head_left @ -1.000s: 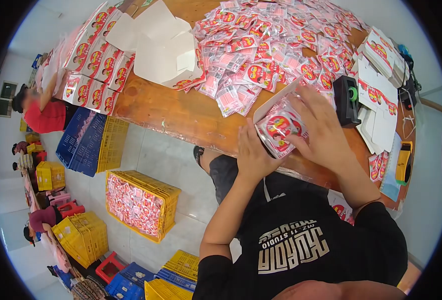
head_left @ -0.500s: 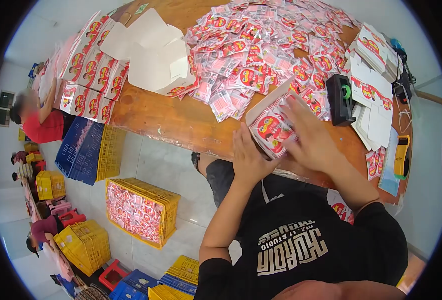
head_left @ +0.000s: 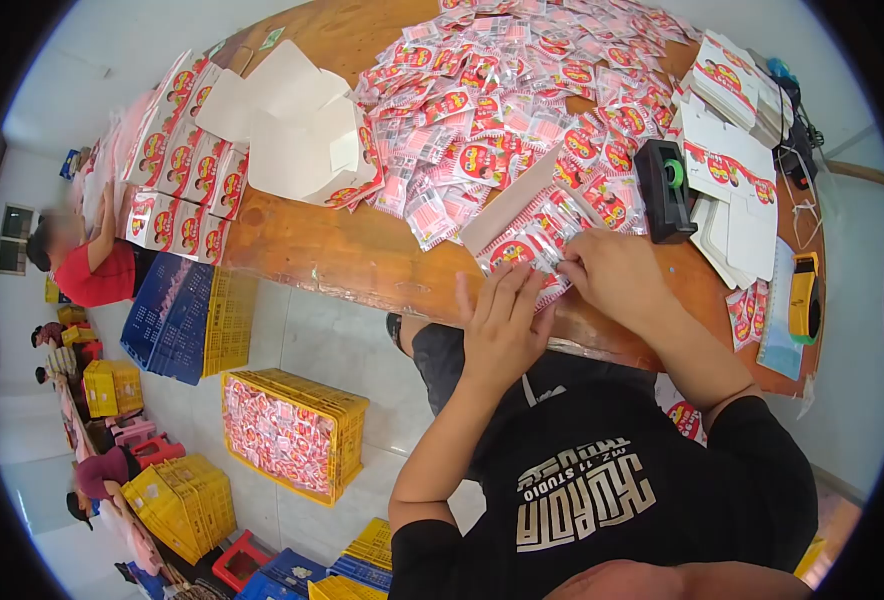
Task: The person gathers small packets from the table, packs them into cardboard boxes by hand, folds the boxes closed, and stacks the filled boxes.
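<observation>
A small carton (head_left: 508, 204) lies tilted at the table's near edge, its plain inner flap raised at the back. Red-and-white sachets (head_left: 552, 222) show inside. My left hand (head_left: 505, 325) holds the carton's near side, several fingers reaching over the front and the thumb beside them. At the right side, my right hand (head_left: 617, 280) has its fingers curled in and pinches the carton's edge; the fingertips are partly hidden. Just behind the carton spreads a big heap of loose sachets (head_left: 482, 110).
A larger open box (head_left: 297, 135) stands left of the heap, near stacked printed cartons (head_left: 177, 165). On the right are a black tape dispenser (head_left: 665, 195), flat cartons (head_left: 737, 150) and a yellow tool (head_left: 805, 295). A yellow crate (head_left: 347, 440) of sachets sits on the floor. A co-worker (head_left: 97, 265) is at far left.
My right hand has drawn back from over the sachets to the carton's right edge, its fingers curling in. My left fingers have moved over the carton's front. The carton has shifted slightly left.
</observation>
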{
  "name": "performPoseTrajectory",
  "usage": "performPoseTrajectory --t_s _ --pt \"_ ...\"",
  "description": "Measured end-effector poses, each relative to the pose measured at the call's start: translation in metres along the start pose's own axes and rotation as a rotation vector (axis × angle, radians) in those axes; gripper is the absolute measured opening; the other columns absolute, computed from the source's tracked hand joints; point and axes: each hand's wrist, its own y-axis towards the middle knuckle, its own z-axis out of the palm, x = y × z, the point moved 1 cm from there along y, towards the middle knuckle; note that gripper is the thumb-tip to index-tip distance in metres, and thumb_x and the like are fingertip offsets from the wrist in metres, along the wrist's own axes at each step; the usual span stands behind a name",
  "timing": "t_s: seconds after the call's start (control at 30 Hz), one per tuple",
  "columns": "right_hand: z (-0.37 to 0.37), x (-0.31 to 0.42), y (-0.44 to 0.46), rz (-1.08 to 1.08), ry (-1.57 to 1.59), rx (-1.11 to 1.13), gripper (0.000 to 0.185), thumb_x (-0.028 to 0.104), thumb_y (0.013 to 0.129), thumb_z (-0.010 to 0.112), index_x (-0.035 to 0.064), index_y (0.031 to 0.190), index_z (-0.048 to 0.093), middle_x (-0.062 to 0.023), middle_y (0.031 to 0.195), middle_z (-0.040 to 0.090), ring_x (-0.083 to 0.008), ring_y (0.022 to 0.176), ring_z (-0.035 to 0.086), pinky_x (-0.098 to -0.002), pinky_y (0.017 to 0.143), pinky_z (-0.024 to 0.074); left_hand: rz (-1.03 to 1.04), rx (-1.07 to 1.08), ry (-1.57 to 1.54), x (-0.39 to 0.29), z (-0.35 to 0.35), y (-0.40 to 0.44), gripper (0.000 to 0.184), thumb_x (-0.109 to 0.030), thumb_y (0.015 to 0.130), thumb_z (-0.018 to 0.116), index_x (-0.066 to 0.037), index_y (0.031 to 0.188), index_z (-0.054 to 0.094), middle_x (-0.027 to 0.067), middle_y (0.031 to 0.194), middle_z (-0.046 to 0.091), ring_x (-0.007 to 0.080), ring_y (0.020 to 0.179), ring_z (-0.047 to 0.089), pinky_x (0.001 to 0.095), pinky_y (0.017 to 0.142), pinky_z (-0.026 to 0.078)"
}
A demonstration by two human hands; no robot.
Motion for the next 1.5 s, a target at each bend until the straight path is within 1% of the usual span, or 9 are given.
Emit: performPoseTrajectory --t_s 0.27,0.47,0.67,0.83,0.93,1.1,1.2,1.4,1.5 --pt "0.002 -0.005 -0.006 0.096 0.174 -0.054 0.021 0.026 0.089 0.078 0.0068 0.093 0.069 -0.01 0.083 0.07 -0.0308 0.075 0.071 -0.0437 0.067 0.0557 -0.024 -0.014 0.039 0.0 -0.007 0.001 0.045 -0.03 0.08 0.087 -0.013 0.118 0.071 0.0027 0.125 0.068 0.0226 0.119 0.067 0.065 0.123 0.021" --pt "-0.001 0.0 -0.005 -0.065 0.17 -0.101 0.024 0.029 0.089 0.078 0.0074 0.095 0.069 -0.0097 0.083 0.071 -0.0306 0.077 0.072 -0.0431 0.068 0.0561 0.002 0.011 0.053 -0.001 -0.011 0.006 0.042 -0.03 0.08 0.087 -0.012 0.114 0.073 0.0034 0.119 0.069 0.0222 0.114 0.067 0.0667 0.123 0.02" --pt "0.003 0.0 0.008 0.135 0.109 0.041 0.025 0.03 0.089 0.078 0.006 0.089 0.07 -0.0117 0.08 0.072 -0.0326 0.077 0.072 -0.0455 0.069 0.0565 0.015 0.019 0.063 -0.002 -0.01 0.006 0.046 -0.03 0.08 0.086 -0.01 0.118 0.07 0.0048 0.122 0.067 0.0247 0.115 0.066 0.0667 0.124 0.019" --pt "-0.003 -0.009 0.01 -0.029 0.275 -0.029 0.015 0.023 0.091 0.073 0.0086 0.086 0.071 -0.011 0.076 0.071 -0.0336 0.072 0.071 -0.0459 0.066 0.0551 0.014 0.016 0.054 0.0 -0.009 0.006 0.047 -0.03 0.08 0.085 -0.01 0.12 0.069 0.0054 0.125 0.065 0.0253 0.116 0.065 0.0671 0.124 0.018" --pt "-0.031 -0.019 0.014 0.166 0.25 0.0 0.015 0.022 0.092 0.072 0.0074 0.087 0.071 -0.0113 0.076 0.071 -0.034 0.07 0.07 -0.0452 0.064 0.0552 0.011 0.031 0.072 0.0 -0.01 0.006 0.047 -0.03 0.081 0.084 -0.01 0.121 0.069 0.0053 0.125 0.065 0.025 0.117 0.065 0.0679 0.123 0.018" --pt "-0.012 -0.029 0.015 0.021 -0.041 -0.102 0.015 0.021 0.089 0.074 0.0069 0.092 0.069 -0.0128 0.078 0.07 -0.0359 0.072 0.071 -0.0477 0.066 0.0557 0.026 0.079 0.087 -0.005 -0.008 0.017 0.049 -0.03 0.081 0.083 -0.009 0.123 0.07 0.0054 0.127 0.064 0.0246 0.12 0.064 0.0695 0.123 0.016" --pt "-0.012 -0.021 0.017 0.066 0.066 -0.123 0.016 0.017 0.089 0.074 0.0065 0.098 0.066 -0.0132 0.091 0.071 -0.0337 0.081 0.071 -0.0453 0.07 0.0557 -0.021 0.169 0.09 -0.009 -0.015 0.022 0.054 -0.029 0.082 0.082 -0.008 0.129 0.067 0.0069 0.129 0.063 0.0253 0.121 0.063 0.0703 0.122 0.016" --pt "0.001 -0.022 0.007 -0.251 0.003 -0.334 0.027 0.014 0.09 0.071 0.0059 0.116 0.069 -0.0119 0.124 0.069 -0.0311 0.118 0.064 -0.044 0.099 0.0509 0.083 0.198 0.095 -0.016 -0.006 0.035 0.08 -0.033 0.083 0.081 -0.007 0.152 0.05 0.0169 0.15 0.052 0.0332 0.135 0.055 0.0703 0.122 0.017" --pt "0.006 -0.014 -0.003 -0.23 -0.19 -0.209 0.046 0.021 0.09 0.071 0.0008 0.131 0.068 -0.0118 0.139 0.065 -0.0305 0.14 0.051 -0.0557 0.121 0.0305 0.109 0.251 0.138 -0.017 0.006 0.047 0.082 -0.035 0.084 0.078 -0.002 0.152 0.049 0.0209 0.151 0.052 0.0374 0.137 0.053 0.0708 0.122 0.018"
